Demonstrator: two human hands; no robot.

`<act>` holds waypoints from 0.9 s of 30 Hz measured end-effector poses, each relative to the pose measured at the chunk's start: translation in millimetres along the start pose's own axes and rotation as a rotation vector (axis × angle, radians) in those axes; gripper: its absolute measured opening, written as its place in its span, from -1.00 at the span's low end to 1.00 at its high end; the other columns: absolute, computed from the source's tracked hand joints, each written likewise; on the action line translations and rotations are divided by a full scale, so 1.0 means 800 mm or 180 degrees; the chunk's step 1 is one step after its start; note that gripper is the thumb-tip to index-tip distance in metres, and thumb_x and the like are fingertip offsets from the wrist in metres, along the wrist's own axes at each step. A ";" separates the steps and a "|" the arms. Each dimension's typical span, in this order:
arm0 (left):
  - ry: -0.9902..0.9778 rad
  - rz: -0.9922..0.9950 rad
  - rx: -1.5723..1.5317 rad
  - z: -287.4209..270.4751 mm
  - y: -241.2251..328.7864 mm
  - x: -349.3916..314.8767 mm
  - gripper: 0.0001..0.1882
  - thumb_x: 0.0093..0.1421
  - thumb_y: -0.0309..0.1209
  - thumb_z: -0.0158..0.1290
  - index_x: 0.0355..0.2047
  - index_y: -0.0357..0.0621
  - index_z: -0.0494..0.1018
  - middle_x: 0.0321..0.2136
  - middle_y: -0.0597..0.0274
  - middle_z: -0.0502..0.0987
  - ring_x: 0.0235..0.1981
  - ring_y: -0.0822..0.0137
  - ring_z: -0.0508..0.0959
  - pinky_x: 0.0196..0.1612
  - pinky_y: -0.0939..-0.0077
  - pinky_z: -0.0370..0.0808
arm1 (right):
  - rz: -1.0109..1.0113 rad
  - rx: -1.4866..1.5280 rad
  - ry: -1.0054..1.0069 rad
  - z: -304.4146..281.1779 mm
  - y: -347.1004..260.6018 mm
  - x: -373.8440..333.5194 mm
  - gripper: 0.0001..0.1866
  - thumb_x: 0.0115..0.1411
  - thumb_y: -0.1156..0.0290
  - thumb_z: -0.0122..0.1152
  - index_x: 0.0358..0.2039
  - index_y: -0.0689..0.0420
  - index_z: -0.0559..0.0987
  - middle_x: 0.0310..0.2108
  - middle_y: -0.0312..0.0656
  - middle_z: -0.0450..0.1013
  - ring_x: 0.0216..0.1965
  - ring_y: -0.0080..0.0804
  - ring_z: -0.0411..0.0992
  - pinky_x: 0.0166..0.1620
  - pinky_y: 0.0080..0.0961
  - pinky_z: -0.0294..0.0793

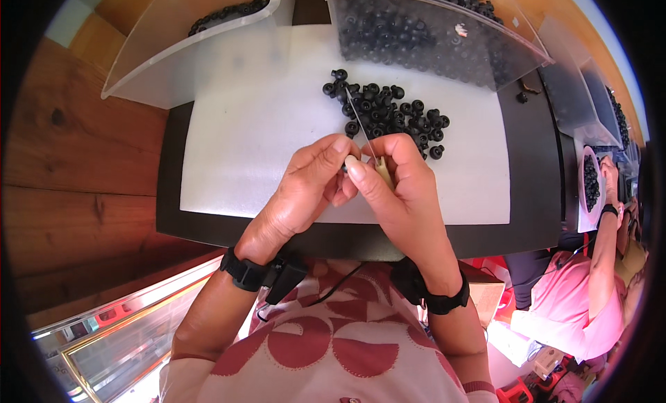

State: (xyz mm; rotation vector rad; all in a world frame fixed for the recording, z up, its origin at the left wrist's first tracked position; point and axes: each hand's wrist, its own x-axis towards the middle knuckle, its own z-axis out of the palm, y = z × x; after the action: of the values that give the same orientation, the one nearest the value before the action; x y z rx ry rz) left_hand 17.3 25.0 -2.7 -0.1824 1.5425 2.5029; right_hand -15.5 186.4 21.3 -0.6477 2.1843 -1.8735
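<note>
My left hand (312, 173) is closed in a pinch on a small black part (345, 166), mostly hidden by the fingertips. My right hand (406, 195) grips a thin-bladed knife by its pale yellowish handle (383, 173); the narrow metal blade (358, 117) points away from me and slightly left. The right thumb tip meets the left fingers at the small part. Just beyond both hands, a loose pile of small black knob-shaped parts (378, 112), some showing round openings, lies on a white foam sheet (236, 146).
A large clear bin (430, 63) full of black parts stands at the back, with another clear bin (173, 70) at back left. More bins (579, 91) stand at right, where a co-worker's hand (609, 177) is beside a pink basin (584, 198). The dark table edge (347, 242) runs before me.
</note>
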 end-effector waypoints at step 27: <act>0.1599 0.1926 0.0387 -0.036 0.226 -0.017 -0.71 0.45 -0.25 -0.06 -0.10 -0.28 0.45 -0.40 0.13 0.59 -0.49 0.41 0.52 -0.36 0.59 0.50 | 0.0230 0.0357 0.0252 -0.022 -0.023 -0.038 -0.82 0.37 0.36 0.21 -0.19 0.21 0.48 -0.46 -0.41 0.38 -0.44 -0.73 0.26 -0.37 -0.70 0.30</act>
State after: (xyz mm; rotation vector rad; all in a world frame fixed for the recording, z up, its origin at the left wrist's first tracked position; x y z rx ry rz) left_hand -11.1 -81.7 144.3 -0.4038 2.2175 2.9530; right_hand 8.0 213.7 38.0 -0.4754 2.1004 -1.9991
